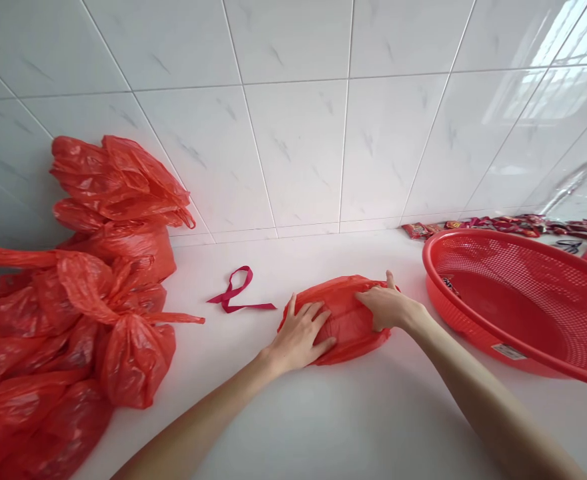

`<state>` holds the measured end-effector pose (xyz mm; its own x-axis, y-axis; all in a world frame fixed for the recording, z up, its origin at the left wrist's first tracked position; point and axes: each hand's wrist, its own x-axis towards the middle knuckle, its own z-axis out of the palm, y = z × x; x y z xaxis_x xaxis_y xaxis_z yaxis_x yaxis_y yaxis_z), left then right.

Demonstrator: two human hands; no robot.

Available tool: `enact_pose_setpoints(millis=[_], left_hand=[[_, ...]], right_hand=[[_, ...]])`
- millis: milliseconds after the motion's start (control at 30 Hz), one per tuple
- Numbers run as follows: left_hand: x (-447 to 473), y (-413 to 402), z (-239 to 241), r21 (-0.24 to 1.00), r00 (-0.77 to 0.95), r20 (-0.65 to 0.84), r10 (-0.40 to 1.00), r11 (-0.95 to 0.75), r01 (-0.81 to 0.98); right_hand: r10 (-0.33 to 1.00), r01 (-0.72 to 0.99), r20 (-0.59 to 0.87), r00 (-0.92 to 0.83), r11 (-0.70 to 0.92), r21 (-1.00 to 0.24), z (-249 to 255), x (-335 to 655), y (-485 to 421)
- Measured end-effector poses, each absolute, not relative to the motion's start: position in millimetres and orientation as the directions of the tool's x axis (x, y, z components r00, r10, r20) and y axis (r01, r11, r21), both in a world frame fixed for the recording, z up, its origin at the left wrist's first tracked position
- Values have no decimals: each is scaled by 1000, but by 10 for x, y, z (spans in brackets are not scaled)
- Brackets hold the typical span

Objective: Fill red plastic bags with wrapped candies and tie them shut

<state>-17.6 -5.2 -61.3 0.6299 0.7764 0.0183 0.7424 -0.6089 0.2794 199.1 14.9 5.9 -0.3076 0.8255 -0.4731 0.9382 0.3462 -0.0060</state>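
Observation:
A small red plastic bag [346, 313], filled and flattened, lies on the white counter in the middle. My left hand [301, 337] rests on its left end with fingers spread flat over the plastic. At the bag's right end, my right hand [386, 307] has its fingers curled onto the plastic and the thumb raised. A dark red ribbon [236, 293] lies loose on the counter to the left of the bag, apart from both hands.
A heap of tied red plastic bags [73, 300] fills the left side against the tiled wall. A large red mesh basket [518, 303] stands at the right, tilted. Several small wrapped snacks [498, 225] lie along the wall behind it.

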Motion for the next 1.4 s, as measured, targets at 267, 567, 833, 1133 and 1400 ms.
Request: enact_pose_setpoints(millis=[267, 567, 833, 1133, 1400], left_hand=[[-213, 6, -867, 314, 605, 210, 768, -639, 702], [-235, 54, -904, 368, 565, 271, 779, -626, 688], [-254, 118, -972, 419, 509, 334, 794, -608, 674], [-307, 127, -1014, 359, 386, 462, 799, -566, 742], [-283, 145, -1093, 308, 218, 516, 829, -417, 855]], right_hand=[[811, 955, -526, -255, 297, -6, 6, 2015, 228], [813, 959, -519, -265, 280, -52, 17, 2049, 243], [813, 959, -515, -270, 277, -66, 6, 2089, 270], [801, 960, -542, -253, 275, -41, 31, 2099, 296], [815, 974, -550, -184, 226, 10, 113, 2087, 269]])
